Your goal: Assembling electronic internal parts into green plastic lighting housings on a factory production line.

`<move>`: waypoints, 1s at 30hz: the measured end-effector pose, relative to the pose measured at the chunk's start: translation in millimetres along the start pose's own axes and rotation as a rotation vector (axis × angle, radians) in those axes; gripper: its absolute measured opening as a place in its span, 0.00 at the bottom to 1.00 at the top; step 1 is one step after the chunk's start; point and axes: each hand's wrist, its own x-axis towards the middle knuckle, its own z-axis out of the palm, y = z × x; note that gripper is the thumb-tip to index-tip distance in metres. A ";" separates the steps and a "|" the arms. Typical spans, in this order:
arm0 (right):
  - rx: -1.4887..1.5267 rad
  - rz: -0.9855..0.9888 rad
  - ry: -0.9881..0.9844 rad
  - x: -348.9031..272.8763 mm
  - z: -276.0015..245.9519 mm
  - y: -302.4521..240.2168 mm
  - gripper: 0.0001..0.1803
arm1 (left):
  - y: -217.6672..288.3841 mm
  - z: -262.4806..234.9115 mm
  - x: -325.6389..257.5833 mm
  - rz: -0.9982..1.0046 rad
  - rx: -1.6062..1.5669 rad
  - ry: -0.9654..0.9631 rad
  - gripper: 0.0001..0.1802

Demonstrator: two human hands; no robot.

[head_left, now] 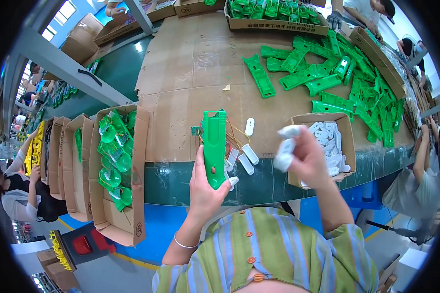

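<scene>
My left hand [204, 188] grips the lower end of a long green plastic housing [214, 151], held upright over the table's near edge. A white cover sits on its thumb tip. Beside the housing, a small green circuit board [196, 131] and thin red and yellow wires [235, 136] stick out. Several white oval plastic pieces [249, 154] lie to its right. My right hand [309, 158] is raised at the left side of a carton of white parts [348, 141]. Its fingers are bent together, with white covers at the tips; whatever they pinch is blurred.
Loose green housings [322, 73] are heaped at the right on the cardboard sheet [181, 88]. A carton of green parts [278, 27] stands at the back. At the left, an open carton [139, 195] holds green assemblies in clear wrap. Other people work on both sides.
</scene>
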 end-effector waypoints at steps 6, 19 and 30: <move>0.363 0.141 -0.092 13.6 55.4 44.0 0.12 | 13.9 -8.8 -8.7 -0.070 0.094 -0.002 0.45; 0.198 0.267 -0.268 13.5 74.6 38.5 0.07 | -0.6 -11.9 -15.5 0.001 -0.689 -0.119 0.46; 0.108 0.258 -0.196 13.0 89.5 42.0 0.07 | -23.1 -7.5 -25.8 0.089 -0.458 -0.099 0.48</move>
